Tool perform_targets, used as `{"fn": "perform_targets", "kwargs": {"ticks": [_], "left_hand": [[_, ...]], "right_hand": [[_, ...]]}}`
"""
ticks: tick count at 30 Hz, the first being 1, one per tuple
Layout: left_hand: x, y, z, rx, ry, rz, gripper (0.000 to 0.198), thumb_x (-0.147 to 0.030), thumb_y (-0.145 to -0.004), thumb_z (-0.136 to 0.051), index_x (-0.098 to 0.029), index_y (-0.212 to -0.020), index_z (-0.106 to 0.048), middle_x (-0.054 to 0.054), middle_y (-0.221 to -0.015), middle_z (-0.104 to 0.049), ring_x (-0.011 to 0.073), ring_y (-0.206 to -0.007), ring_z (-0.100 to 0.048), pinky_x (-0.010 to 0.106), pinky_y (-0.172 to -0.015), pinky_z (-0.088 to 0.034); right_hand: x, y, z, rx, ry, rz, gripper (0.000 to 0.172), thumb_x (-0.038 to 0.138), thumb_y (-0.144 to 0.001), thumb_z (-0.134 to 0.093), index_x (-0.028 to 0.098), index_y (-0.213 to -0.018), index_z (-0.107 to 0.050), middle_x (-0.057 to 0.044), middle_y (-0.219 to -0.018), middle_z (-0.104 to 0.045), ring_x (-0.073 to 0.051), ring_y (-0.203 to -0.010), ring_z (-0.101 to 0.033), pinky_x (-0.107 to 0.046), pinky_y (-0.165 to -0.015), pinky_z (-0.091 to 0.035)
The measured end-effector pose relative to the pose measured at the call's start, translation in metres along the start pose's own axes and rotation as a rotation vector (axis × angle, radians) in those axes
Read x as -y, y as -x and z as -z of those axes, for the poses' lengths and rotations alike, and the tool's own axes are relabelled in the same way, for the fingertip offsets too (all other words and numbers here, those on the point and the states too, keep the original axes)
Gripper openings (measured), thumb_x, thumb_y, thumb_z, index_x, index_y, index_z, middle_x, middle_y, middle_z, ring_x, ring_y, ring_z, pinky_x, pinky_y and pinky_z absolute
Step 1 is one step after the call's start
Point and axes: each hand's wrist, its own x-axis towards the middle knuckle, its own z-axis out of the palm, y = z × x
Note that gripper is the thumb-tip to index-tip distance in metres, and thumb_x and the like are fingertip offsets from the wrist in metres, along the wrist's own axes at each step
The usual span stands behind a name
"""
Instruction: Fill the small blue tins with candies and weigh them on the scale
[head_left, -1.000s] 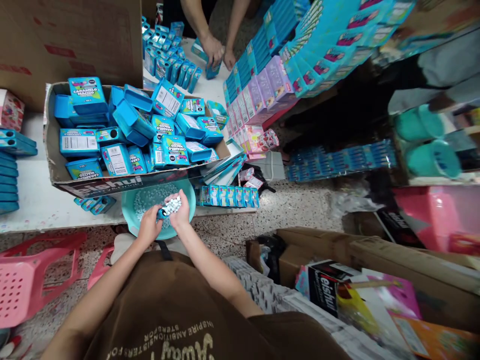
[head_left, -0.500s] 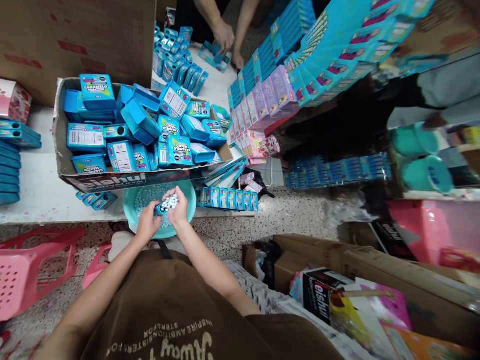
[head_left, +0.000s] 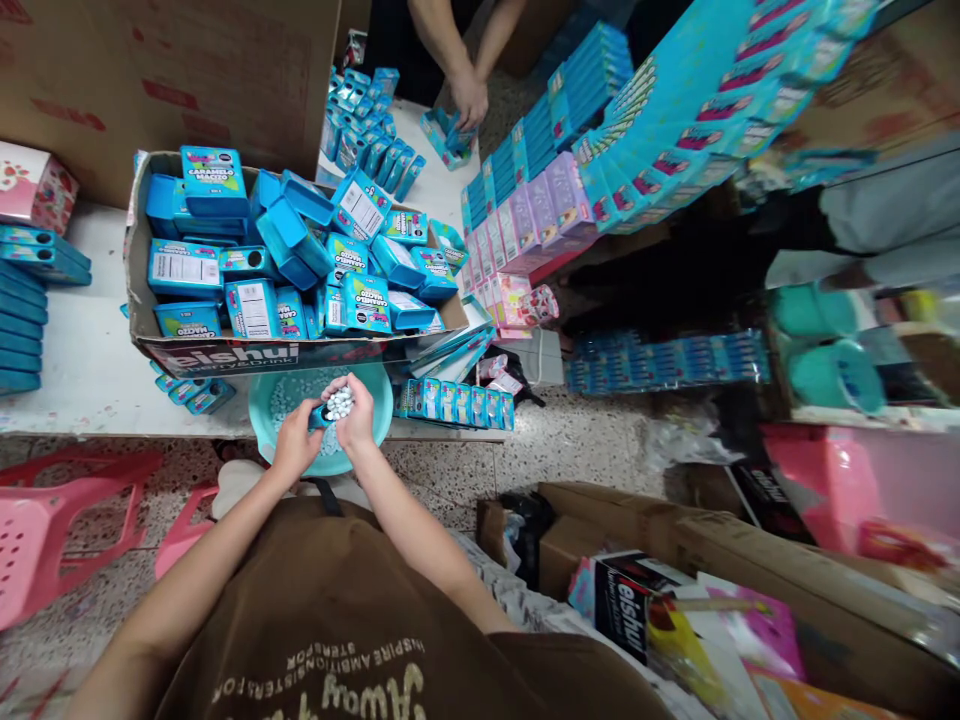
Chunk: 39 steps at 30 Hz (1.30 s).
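My left hand (head_left: 294, 444) grips a small blue box (head_left: 320, 417) over a teal bowl (head_left: 379, 402) that holds many small white candies. My right hand (head_left: 354, 412) is cupped around a heap of white candies (head_left: 339, 402) right at the box's mouth. Both hands touch each other above the bowl. Just behind the bowl stands a cardboard tray (head_left: 247, 354) piled with several blue candy boxes (head_left: 358, 300).
A white table (head_left: 75, 370) carries stacked blue lids at the left and a row of small boxes (head_left: 456, 402) at its front edge. Another person's hands (head_left: 469, 98) work at the far end. Pink stools (head_left: 45, 520) stand left; cartons (head_left: 675, 570) crowd the floor right.
My hands stay together over the bowl, the right hand closing more over the candies. The other person's hands have shifted to a blue box at the table's far end.
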Motion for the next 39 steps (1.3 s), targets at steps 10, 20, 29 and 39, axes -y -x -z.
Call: {"fn": "perform_targets", "kwargs": {"ticks": [10,20,29,39], "left_hand": [[0.002,0.0,-0.003,-0.04,-0.011,0.004,0.036,-0.017,-0.073,-0.053,-0.02,-0.108,-0.051,0.007,-0.099,-0.066,0.0242,-0.094,-0.062,0.035,-0.082,-0.048],[0.0,0.0,-0.002,-0.043,0.01,-0.065,0.045,-0.011,-0.07,-0.051,-0.02,-0.115,-0.051,0.008,-0.115,-0.064,0.0243,-0.106,-0.06,0.036,-0.091,-0.046],[-0.002,0.005,-0.006,-0.034,0.057,0.004,0.036,-0.019,-0.075,-0.055,-0.021,-0.11,-0.051,0.007,-0.104,-0.067,0.0236,-0.094,-0.064,0.034,-0.081,-0.049],[0.0,0.01,-0.006,-0.039,0.033,-0.031,0.042,-0.016,-0.073,-0.053,-0.021,-0.114,-0.049,0.008,-0.11,-0.065,0.0243,-0.103,-0.061,0.035,-0.086,-0.048]], "right_hand": [[0.004,0.006,-0.006,0.013,0.034,0.051,0.032,0.038,-0.074,-0.058,0.019,-0.051,-0.048,0.002,-0.053,-0.051,-0.011,-0.052,-0.05,-0.025,-0.056,-0.041],[-0.001,0.007,-0.005,0.01,0.094,0.171,0.03,0.035,-0.076,-0.057,0.018,-0.053,-0.054,0.001,-0.058,-0.055,-0.011,-0.06,-0.053,-0.025,-0.063,-0.043],[-0.001,0.008,-0.003,-0.061,0.16,0.103,0.036,0.042,-0.078,-0.053,0.019,-0.051,-0.051,0.003,-0.048,-0.051,-0.011,-0.052,-0.051,-0.025,-0.059,-0.043],[0.001,0.015,-0.004,0.033,0.116,0.072,0.038,0.047,-0.08,-0.052,0.018,-0.056,-0.056,0.001,-0.053,-0.055,-0.011,-0.05,-0.052,-0.024,-0.053,-0.042]]}}
